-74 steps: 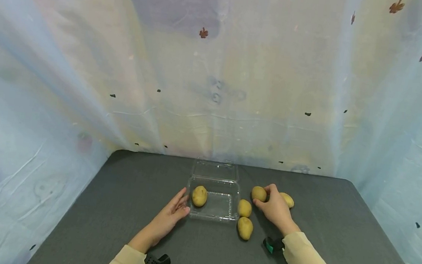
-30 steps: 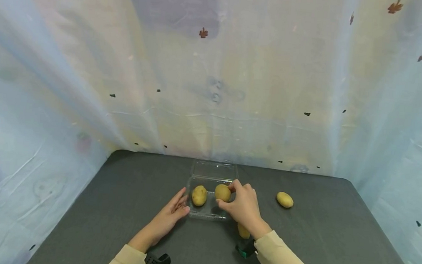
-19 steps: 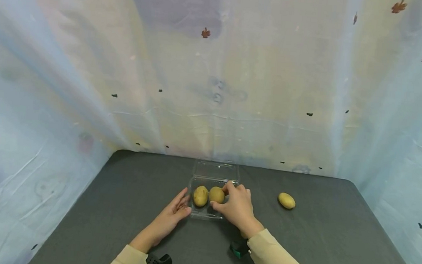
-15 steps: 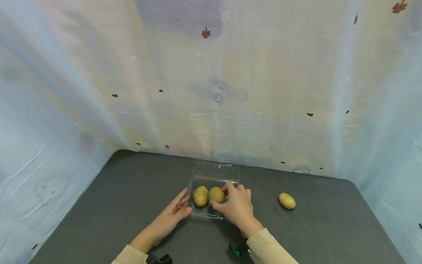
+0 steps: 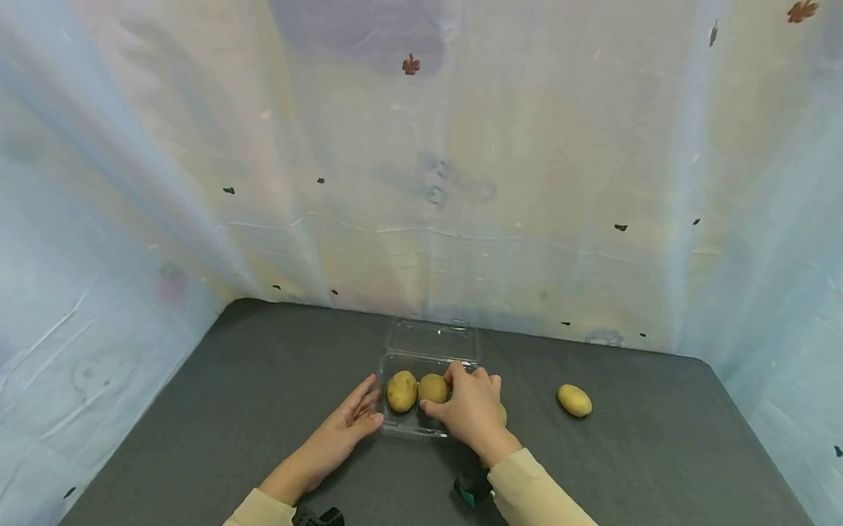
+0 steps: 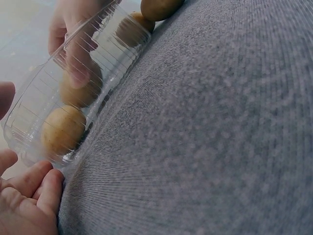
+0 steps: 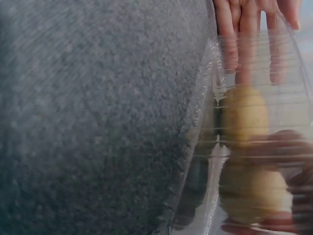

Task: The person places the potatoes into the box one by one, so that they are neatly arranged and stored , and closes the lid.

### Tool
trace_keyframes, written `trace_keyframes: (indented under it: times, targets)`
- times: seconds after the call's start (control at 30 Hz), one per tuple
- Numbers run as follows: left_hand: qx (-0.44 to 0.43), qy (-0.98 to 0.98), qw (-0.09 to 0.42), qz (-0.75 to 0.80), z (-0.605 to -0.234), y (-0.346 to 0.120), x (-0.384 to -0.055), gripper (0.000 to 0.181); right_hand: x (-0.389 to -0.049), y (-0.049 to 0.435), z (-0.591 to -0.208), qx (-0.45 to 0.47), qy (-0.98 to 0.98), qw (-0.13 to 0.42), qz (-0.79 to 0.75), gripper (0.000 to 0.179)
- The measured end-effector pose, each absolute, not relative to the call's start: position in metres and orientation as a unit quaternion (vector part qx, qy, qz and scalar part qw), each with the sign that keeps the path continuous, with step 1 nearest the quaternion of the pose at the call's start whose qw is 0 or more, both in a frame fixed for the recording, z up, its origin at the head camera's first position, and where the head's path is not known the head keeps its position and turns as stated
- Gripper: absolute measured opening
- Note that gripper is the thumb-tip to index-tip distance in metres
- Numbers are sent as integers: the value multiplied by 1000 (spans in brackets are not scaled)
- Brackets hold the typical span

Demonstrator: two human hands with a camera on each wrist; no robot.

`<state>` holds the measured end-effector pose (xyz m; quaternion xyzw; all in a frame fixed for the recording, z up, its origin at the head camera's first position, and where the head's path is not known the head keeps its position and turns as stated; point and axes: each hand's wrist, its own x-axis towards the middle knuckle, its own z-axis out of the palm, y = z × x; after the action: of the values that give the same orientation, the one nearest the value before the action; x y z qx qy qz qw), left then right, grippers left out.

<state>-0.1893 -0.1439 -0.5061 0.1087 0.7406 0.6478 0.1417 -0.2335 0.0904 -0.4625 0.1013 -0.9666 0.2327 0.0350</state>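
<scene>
A clear plastic clamshell box (image 5: 412,432) stands on the dark table with its lid (image 5: 433,339) folded back. Inside, at the left, lies one yellow potato (image 5: 402,392). My right hand (image 5: 472,405) reaches into the box and pinches a second potato (image 5: 433,388) between thumb and fingers, right beside the first. My left hand (image 5: 337,431) rests with relaxed fingers against the box's left side; the left wrist view shows its fingers (image 6: 49,188) at the box's lower edge. Part of another potato (image 5: 503,414) peeks out behind the right hand.
A single potato (image 5: 574,401) lies on the table to the right of the box. In the left wrist view, a potato (image 6: 161,7) sits beyond the box's far end. A patterned plastic sheet (image 5: 432,147) hangs behind the grey table (image 5: 637,466).
My right hand has taken a potato from the table on the right, carried it left into the box and set it beside the first. My left hand has stayed at the box's side.
</scene>
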Motion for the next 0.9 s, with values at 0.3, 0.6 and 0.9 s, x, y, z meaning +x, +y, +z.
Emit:
trace_keyframes:
  times: [0.3, 0.6, 0.9]
  targets:
    - [117, 736, 144, 651, -507, -145, -189, 69, -232, 89, -453, 119, -979, 7, 166, 51]
    - [116, 743, 137, 644, -507, -145, -189, 69, -229, 92, -452, 140, -978, 16, 151, 44]
    - [116, 743, 140, 644, -510, -146, -190, 69, -231, 90, -452, 131, -978, 1, 163, 45]
